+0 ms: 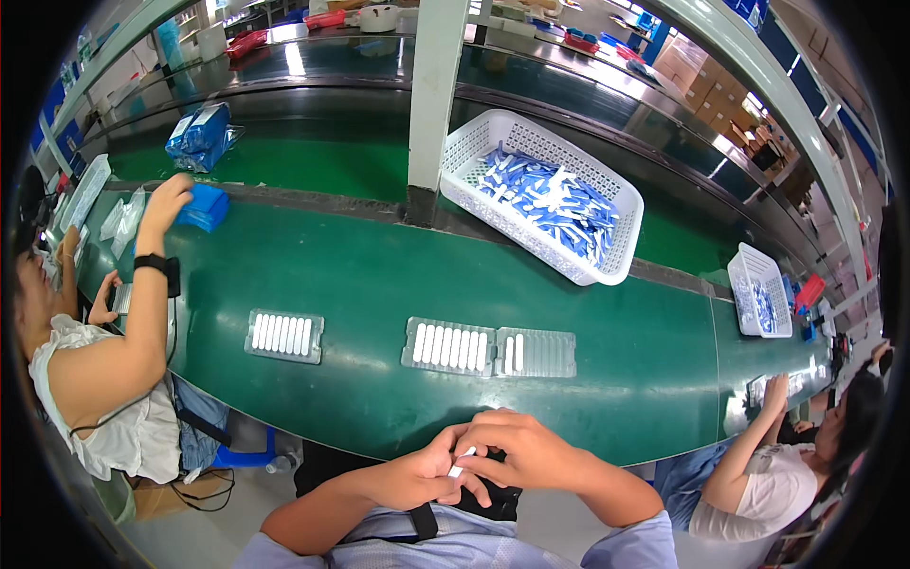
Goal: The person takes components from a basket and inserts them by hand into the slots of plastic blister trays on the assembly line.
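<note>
Just over the near edge of the green table, my left hand (427,471) and my right hand (517,450) are together, both closed on a small white stick-shaped piece (462,462). Fingers hide part of it. Beyond them lies a clear plastic tray (410,358) filled with a row of white sticks. Against its right end is a second clear tray (550,353) holding a few sticks in its left slots, the other slots bare. Farther left sits another clear tray (284,357) with a row of white sticks.
A white perforated basket (531,248) of blue and white pieces stands beside a pale post (436,104). A smaller basket (770,329) is at right. Co-workers sit left (104,379) and right (749,488). Blue packs (204,207) lie at the far left.
</note>
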`<state>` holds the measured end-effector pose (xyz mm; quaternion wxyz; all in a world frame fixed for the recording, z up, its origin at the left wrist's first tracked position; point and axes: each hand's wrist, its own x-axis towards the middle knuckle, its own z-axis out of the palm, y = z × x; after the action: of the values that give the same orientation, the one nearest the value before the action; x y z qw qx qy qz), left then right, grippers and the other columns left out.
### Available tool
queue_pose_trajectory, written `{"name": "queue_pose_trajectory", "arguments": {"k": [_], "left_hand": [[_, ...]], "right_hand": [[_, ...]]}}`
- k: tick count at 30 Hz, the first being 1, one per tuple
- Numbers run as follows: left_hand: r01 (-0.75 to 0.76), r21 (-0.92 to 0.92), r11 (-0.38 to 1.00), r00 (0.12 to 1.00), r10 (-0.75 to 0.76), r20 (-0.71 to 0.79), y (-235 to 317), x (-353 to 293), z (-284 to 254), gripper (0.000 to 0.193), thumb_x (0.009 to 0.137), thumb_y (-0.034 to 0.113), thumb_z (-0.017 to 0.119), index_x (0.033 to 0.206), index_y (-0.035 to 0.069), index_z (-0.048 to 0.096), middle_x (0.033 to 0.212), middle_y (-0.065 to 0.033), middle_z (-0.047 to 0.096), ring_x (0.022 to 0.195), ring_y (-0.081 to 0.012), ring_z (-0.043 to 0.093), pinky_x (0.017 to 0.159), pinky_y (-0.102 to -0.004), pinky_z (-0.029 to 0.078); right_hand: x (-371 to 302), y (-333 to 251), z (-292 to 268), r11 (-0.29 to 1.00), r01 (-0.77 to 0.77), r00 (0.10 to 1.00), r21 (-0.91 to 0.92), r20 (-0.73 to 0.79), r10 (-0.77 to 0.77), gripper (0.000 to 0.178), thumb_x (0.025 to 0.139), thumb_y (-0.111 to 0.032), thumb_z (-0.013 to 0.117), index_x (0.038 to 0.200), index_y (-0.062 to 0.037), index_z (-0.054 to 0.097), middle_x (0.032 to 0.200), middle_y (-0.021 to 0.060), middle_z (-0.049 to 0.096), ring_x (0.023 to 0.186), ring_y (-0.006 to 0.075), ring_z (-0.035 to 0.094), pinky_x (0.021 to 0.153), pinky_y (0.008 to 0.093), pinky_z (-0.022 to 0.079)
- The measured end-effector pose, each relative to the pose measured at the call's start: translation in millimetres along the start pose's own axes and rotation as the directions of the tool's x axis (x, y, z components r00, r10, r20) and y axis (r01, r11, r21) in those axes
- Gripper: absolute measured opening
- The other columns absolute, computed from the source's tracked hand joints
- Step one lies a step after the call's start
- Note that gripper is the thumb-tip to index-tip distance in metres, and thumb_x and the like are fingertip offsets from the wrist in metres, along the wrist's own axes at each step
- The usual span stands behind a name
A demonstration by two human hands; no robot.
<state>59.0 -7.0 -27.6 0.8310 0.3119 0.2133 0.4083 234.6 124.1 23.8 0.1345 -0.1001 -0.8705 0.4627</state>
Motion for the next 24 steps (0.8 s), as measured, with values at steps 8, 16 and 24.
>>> {"name": "queue_pose_trajectory", "arguments": {"k": [8, 16, 24], "left_hand": [[0.147, -0.040, 0.988, 0.988, -0.148, -0.037, 29.8, -11.5, 1.5, 0.038, 0.109, 0.015, 0.038, 0.141, -0.003, 0.045, 0.119, -0.0186, 0.062, 0.089, -0.0152, 0.061, 0.064, -0.0214, 0.039], [0.179, 0.242, 0.954, 0.972, -0.133, -0.195, 30.9, -11.0, 11.7, 0.033, 0.108, 0.018, 0.044, 0.128, -0.003, 0.059, 0.093, -0.0112, 0.071, 0.069, -0.0096, 0.060, 0.061, -0.0225, 0.044], [0.057, 0.285, 0.957, 0.916, 0.063, -0.396, 15.7, -1.7, 18.3, 0.030, 0.105, 0.019, 0.052, 0.122, -0.002, 0.065, 0.097, -0.0112, 0.075, 0.065, -0.0086, 0.064, 0.060, -0.0220, 0.048]], "right_hand": [[-3.6, -2.7, -19.3, 0.907, 0.349, 0.934, -0.237, 0.018, -0.356, 0.015, 0.083, -0.007, 0.072, 0.094, -0.0040, 0.064, 0.090, 0.0071, 0.060, 0.079, 0.0255, 0.060, 0.072, 0.0351, 0.050], [-6.1, -20.3, -27.0, 0.976, 0.140, 0.988, -0.170, -0.034, -0.148, 0.024, 0.081, -0.009, 0.078, 0.103, -0.0051, 0.068, 0.088, 0.0069, 0.064, 0.077, 0.0233, 0.063, 0.070, 0.0351, 0.052], [-23.0, -6.4, -11.1, 0.899, -0.285, 0.927, 0.332, -0.144, 0.347, 0.017, 0.085, -0.001, 0.073, 0.102, -0.0016, 0.071, 0.082, 0.0053, 0.070, 0.075, 0.0108, 0.065, 0.068, 0.0258, 0.050]]}}
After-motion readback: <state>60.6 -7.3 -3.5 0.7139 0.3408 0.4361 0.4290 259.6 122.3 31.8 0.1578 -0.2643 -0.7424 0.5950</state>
